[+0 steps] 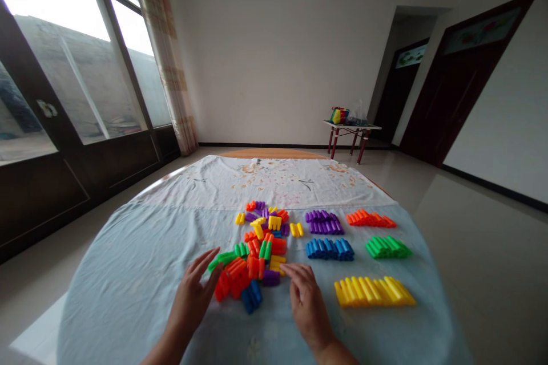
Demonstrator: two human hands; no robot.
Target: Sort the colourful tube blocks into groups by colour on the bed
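A mixed pile of plastic building pieces lies in front of me, with orange pieces [236,277], green pieces [226,258], a yellow piece [277,263], a purple piece [271,278] and blue pieces [252,296]. My left hand [197,285] is at the pile's left edge, thumb and fingers apart, beside the green and orange pieces. On the other side, my right hand [307,296] reaches in with its index fingertip at the yellow piece. Its thumb hangs apart from the fingers, and I see nothing gripped. Whether that fingertip touches the piece, I cannot tell.
Right of the pile lie sorted groups: purple [324,222], red-orange [370,218], blue [329,249], green [387,247] and yellow [374,292]. A cloth [128,274] covers the round table. Against the far wall stands a small table [351,125] with bags.
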